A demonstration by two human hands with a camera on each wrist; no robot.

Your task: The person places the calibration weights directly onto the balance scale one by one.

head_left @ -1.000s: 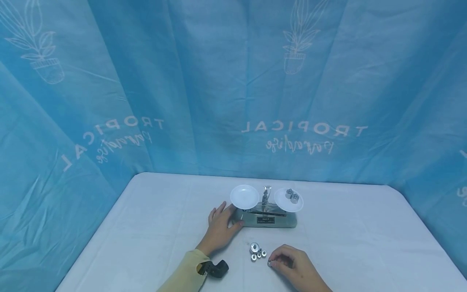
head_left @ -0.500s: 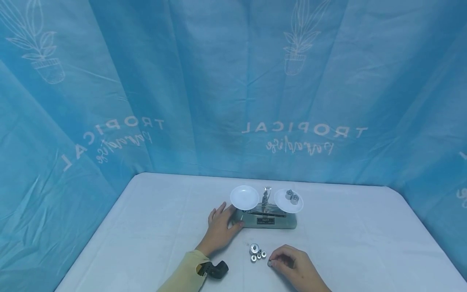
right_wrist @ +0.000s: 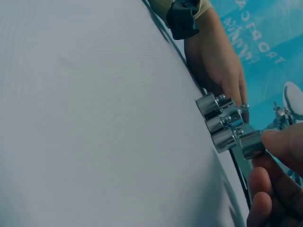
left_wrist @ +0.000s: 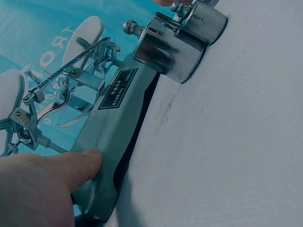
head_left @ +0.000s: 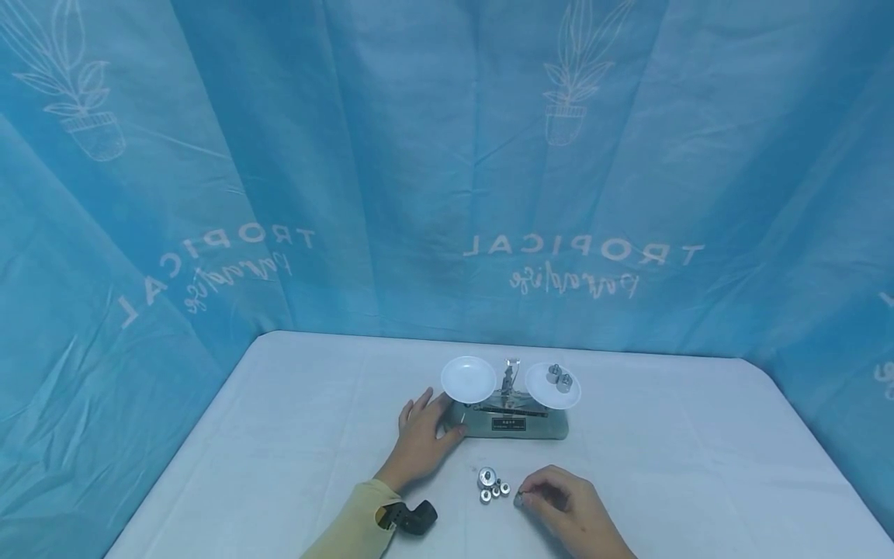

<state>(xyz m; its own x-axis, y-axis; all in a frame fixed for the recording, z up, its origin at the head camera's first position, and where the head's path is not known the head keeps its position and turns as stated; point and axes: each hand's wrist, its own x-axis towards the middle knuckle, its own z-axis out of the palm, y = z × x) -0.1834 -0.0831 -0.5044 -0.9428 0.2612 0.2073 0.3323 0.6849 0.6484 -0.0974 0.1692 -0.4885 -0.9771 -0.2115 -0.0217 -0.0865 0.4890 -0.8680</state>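
Note:
A balance scale with a green base (head_left: 548,425) stands toward the back of the table. My left hand (head_left: 419,442) holds the base's left end, the thumb (left_wrist: 87,165) on its front side and the other fingers spread at the left and behind. In my right hand (head_left: 569,508), thumb and index finger pinch a small metal weight (right_wrist: 252,144) close over the cloth. Just left of it stand several other weights (head_left: 486,477), one clearly larger. Two more weights (head_left: 564,383) sit on the right pan (head_left: 538,394); the left pan (head_left: 469,380) is bare.
A white cloth (head_left: 293,435) covers the table. Blue printed curtains (head_left: 419,155) hang behind it and on both sides. A black wrist device (head_left: 415,518) sits on my left wrist, below a yellowish sleeve (head_left: 356,516).
My right hand has shifted slightly up and to the right with the pinched weight. The left hand keeps its place on the scale's base.

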